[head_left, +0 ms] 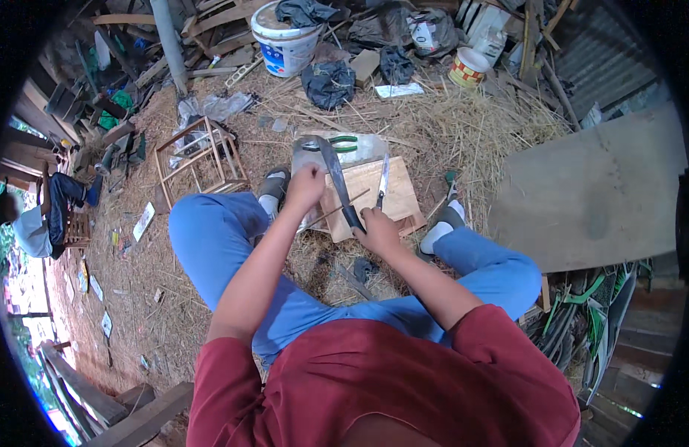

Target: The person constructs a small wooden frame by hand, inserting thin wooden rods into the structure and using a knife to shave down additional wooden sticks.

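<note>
A machete [332, 161] with a long dark blade slants over a pale wooden board [400, 190] between my feet. My right hand [379, 232] is closed at the lower end of its black handle. Beside the blade, my left hand [306, 188] is closed in a fist; whatever it holds, if anything, is hidden. A thin wooden stick [331, 213] crosses the machete near its handle. To the right, a knife [383, 181] with a black handle lies on the board. Pliers [343, 144] with green grips rest on a grey slab [370, 147] beyond.
A small wooden frame [203, 160] stands at the left on straw-covered ground. Two buckets [285, 46] [469, 68] and black plastic bags [328, 83] sit at the back among scrap wood. A large flat sheet [594, 194] is at the right. Another person [33, 223] sits far left.
</note>
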`<state>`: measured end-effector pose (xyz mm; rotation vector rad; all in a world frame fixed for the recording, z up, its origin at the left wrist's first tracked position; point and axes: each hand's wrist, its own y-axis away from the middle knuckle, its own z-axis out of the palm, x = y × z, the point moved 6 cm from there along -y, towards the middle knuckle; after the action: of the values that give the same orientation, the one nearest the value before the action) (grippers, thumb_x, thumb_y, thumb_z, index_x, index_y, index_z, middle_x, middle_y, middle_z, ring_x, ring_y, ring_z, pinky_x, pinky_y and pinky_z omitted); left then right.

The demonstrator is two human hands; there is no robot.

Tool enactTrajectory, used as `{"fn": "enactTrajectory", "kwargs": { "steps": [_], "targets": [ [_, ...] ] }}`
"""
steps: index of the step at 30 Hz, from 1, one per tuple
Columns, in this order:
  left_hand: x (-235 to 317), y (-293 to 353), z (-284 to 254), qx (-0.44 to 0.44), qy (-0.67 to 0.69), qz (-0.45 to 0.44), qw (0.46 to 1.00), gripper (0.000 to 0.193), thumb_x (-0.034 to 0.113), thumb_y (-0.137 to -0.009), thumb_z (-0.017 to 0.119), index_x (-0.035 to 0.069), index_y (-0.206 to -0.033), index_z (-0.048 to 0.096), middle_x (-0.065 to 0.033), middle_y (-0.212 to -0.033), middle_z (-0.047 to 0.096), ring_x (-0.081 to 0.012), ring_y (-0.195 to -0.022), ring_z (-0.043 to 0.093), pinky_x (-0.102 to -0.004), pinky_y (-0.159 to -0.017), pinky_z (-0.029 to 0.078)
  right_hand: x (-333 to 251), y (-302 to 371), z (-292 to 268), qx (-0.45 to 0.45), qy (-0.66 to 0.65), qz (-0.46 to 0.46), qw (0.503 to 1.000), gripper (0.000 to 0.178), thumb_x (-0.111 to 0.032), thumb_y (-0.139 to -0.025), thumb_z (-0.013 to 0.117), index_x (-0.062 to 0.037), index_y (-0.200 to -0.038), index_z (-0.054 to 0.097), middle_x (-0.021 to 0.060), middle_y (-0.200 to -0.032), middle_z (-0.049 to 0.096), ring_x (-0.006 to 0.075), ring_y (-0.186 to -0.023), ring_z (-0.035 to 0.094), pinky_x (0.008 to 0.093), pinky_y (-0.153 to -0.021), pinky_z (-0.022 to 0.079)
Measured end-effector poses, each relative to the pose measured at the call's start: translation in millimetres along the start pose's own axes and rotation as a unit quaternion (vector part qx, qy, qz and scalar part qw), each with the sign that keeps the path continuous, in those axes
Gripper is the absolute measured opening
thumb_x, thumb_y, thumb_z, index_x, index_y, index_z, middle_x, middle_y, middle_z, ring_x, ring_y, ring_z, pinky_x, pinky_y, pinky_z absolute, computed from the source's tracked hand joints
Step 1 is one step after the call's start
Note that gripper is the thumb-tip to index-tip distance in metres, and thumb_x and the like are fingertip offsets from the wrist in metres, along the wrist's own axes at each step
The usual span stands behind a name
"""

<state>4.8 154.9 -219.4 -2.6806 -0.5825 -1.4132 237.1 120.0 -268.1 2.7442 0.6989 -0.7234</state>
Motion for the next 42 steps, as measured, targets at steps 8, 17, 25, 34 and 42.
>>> {"fn": "enactTrajectory", "kwargs": {
  "steps": [8, 17, 25, 34, 42],
  "targets": [
    [-42, 34, 47, -0.245, -0.333, -0.066, 0.908, 0.031, 0.024, -0.084, 0.070, 0.004, -0.105, 0.079, -0.0249, -0.108, 0.075, -0.0435, -0.101, 0.073, -0.0512, -0.089, 0.058, 15, -11, 9, -0.070, -0.034, -0.027, 0.997, 0.049, -0.037, -0.082, 0.083, -0.0037, -0.111, 0.061, 0.0202, -0.095, 0.070, 0.0416, -0.094, 0.070, 0.0521, -0.083, 0.055],
    [-63, 31, 54, -0.261, -0.309, -0.024, 0.914, 0.024, 0.018, -0.087, 0.067, 0.005, -0.103, 0.078, -0.0248, -0.102, 0.075, -0.0433, -0.097, 0.073, -0.0508, -0.086, 0.058, 3, -27, -19, -0.158, -0.081, 0.088, 0.980, 0.051, -0.035, -0.077, 0.075, -0.0011, -0.112, 0.060, 0.0249, -0.101, 0.072, 0.0450, -0.095, 0.071, 0.0523, -0.085, 0.057],
    [1, -1, 1, -0.175, -0.317, 0.042, 0.931, 0.019, 0.015, -0.085, 0.071, 0.007, -0.101, 0.079, -0.0218, -0.104, 0.076, -0.0423, -0.097, 0.073, -0.0490, -0.087, 0.058, 4, -24, -96, -0.041, -0.385, 0.168, 0.906, 0.056, -0.052, -0.090, 0.072, 0.0030, -0.094, 0.067, 0.0157, -0.068, 0.067, 0.0255, -0.057, 0.069, 0.0396, -0.057, 0.054],
    [112, 6, -69, -0.124, -0.024, 0.093, 0.988, 0.016, 0.013, -0.091, 0.077, 0.001, -0.101, 0.075, -0.0104, -0.089, 0.075, -0.0188, -0.085, 0.072, -0.0338, -0.075, 0.056, -30, -3, -249, 0.060, -0.528, 0.078, 0.843, 0.038, -0.039, -0.100, 0.068, -0.0023, -0.092, 0.062, -0.0001, -0.071, 0.057, 0.0094, -0.051, 0.055, 0.0276, -0.047, 0.045],
    [242, 0, -84, -0.183, 0.189, 0.215, 0.941, 0.012, 0.003, -0.096, 0.074, 0.002, -0.104, 0.066, -0.0008, -0.090, 0.069, -0.0085, -0.086, 0.067, -0.0253, -0.078, 0.056, -51, -10, -330, 0.071, -0.598, 0.108, 0.791, 0.025, -0.028, -0.099, 0.070, -0.0039, -0.103, 0.062, 0.0006, -0.081, 0.060, 0.0106, -0.060, 0.062, 0.0276, -0.055, 0.053]
  ]
}}
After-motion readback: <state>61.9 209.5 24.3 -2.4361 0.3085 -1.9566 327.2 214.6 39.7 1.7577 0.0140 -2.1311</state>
